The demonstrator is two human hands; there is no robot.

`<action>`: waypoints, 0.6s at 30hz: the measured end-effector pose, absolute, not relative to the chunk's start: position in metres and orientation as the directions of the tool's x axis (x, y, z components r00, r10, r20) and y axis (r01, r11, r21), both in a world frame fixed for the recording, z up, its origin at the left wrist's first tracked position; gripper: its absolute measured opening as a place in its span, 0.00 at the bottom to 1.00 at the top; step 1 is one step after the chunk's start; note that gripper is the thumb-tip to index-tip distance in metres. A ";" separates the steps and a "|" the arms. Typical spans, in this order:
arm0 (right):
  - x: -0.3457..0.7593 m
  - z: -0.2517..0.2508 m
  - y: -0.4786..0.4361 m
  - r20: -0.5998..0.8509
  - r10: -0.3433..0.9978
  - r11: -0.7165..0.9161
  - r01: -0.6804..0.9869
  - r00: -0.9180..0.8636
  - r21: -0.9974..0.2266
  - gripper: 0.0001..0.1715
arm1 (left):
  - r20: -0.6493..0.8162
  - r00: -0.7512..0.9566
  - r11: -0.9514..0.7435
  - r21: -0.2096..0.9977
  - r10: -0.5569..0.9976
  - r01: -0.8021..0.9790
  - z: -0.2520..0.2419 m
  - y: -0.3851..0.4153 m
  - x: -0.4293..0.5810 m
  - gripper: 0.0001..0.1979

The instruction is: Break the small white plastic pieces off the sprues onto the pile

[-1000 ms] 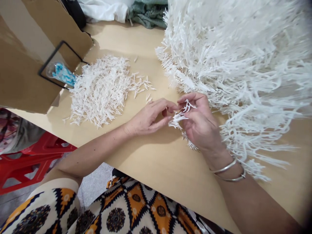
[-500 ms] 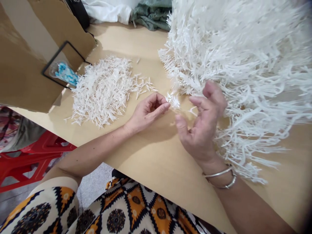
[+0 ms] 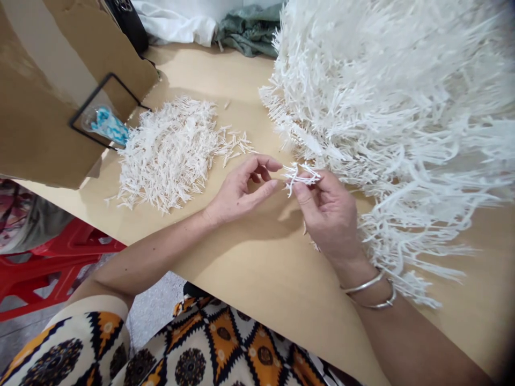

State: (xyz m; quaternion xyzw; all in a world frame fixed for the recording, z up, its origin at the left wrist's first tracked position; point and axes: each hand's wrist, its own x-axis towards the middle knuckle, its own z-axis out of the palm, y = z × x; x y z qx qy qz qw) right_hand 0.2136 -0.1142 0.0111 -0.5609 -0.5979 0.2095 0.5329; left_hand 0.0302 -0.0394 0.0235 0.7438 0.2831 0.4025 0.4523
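Observation:
My right hand [image 3: 333, 214] pinches a small white branched plastic piece [image 3: 298, 175] between thumb and fingers. Its thin prongs point toward my left hand [image 3: 241, 190], whose thumb and index finger are parted beside the piece with nothing visible between them. Left of my hands lies a low heap of small white branched pieces [image 3: 169, 153], with several loose ones [image 3: 233, 143] scattered at its right edge. A much larger mound of long white branched strands [image 3: 386, 102] rises behind and to the right of my right hand.
A cardboard box [image 3: 44, 96] stands at the left, with a black wire frame [image 3: 108, 78] and a clear cup with blue-and-white contents [image 3: 107, 126] by it. White cloth [image 3: 177, 24] and dark green cloth [image 3: 249, 29] lie at the back. A red stool [image 3: 60, 262] is below the table.
My right hand has closed from spread fingers onto the white branched piece. My left thumb and index finger, pinching at the white piece before, have parted and let go.

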 end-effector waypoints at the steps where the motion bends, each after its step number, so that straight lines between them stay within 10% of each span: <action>1: 0.214 0.011 -0.114 0.383 0.906 0.281 0.422 0.179 -0.862 0.05 | 0.365 0.533 -0.464 0.884 0.763 0.059 0.023 -0.038 0.030 0.13; 18: 0.212 0.019 -0.119 0.136 0.990 0.119 0.287 0.041 -0.950 0.13 | 0.404 0.236 -0.466 0.712 0.884 0.526 0.003 -0.019 0.029 0.08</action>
